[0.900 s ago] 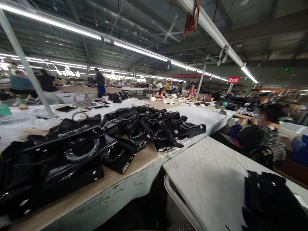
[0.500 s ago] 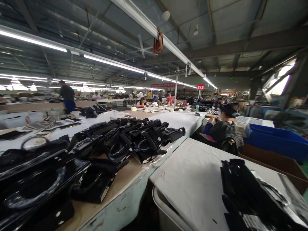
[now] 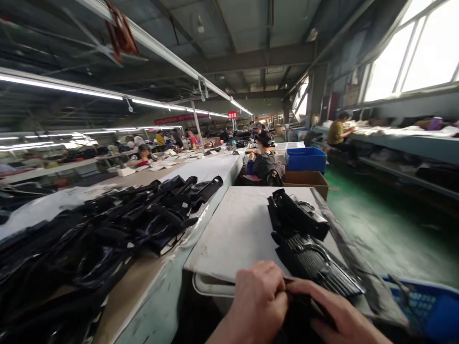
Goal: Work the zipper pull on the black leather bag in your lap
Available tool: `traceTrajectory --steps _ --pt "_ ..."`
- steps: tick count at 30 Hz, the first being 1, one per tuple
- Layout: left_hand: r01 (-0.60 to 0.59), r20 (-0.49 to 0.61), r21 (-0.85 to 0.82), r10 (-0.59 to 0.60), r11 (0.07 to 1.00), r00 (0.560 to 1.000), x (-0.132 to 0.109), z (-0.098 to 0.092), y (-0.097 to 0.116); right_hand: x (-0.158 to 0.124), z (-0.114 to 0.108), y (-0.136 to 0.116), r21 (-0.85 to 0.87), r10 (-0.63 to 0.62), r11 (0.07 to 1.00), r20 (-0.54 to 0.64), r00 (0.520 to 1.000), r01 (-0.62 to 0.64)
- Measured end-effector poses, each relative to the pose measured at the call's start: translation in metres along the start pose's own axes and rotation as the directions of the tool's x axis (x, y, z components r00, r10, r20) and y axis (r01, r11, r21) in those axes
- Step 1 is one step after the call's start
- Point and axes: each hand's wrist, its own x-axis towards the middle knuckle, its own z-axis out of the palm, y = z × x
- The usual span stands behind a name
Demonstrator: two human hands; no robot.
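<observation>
At the bottom of the view my left hand (image 3: 256,301) is closed in a tight grip on the top edge of a black bag piece (image 3: 297,317). My right hand (image 3: 332,303) pinches the same edge from the right, its fingers partly behind the dark material. Most of the piece runs out of the frame below, so its full shape is hidden. Just beyond my hands, two black handbags with handles, one ribbed and glossy (image 3: 315,265) and one farther back (image 3: 296,212), lie on the white-topped table (image 3: 229,229).
A long heap of black bags (image 3: 118,239) covers the worktable on the left. Ahead sits a person in a striped top (image 3: 263,165), beside a blue bin (image 3: 306,159) and a cardboard box (image 3: 304,179). A blue basket (image 3: 430,306) stands at the lower right, near the green floor (image 3: 373,215).
The view has swung to the right, bringing in the windows and green floor. Both my hands have come into view, holding the black bag piece.
</observation>
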Motion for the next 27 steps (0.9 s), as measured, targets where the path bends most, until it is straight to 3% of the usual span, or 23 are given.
traceTrajectory --steps 3,5,8,13,17,24,27 --pt "0.125 -0.019 0.011 -0.125 0.992 0.992 0.004 -0.004 0.000 0.020 -0.011 0.005 0.056 -0.028 0.998 0.081 0.996 0.023" --pt "0.186 0.009 0.024 -0.186 0.982 0.983 0.003 0.007 -0.011 0.029 -0.003 0.021 0.110 -0.075 0.992 0.129 0.989 0.061" --pt "0.218 0.043 0.012 -0.218 0.976 0.975 -0.002 0.027 -0.029 0.031 0.017 0.050 0.166 -0.038 0.986 0.112 0.993 0.019" --pt "0.168 0.081 -0.038 -0.164 0.985 0.983 -0.007 0.034 -0.039 0.027 0.032 0.071 0.262 0.056 0.964 -0.044 0.997 -0.043" --pt "0.036 0.048 -0.045 -0.034 0.998 0.998 -0.009 0.035 -0.037 0.026 0.032 0.071 0.363 0.158 0.923 -0.054 0.986 -0.128" --pt "0.021 0.121 -0.204 0.004 0.979 0.993 -0.006 0.031 -0.039 0.009 0.019 0.059 0.045 0.275 0.960 0.032 0.961 -0.276" --pt "0.045 0.178 -0.219 -0.006 0.975 0.984 -0.003 0.027 -0.040 -0.002 0.014 0.051 0.044 0.332 0.942 0.051 0.942 -0.334"
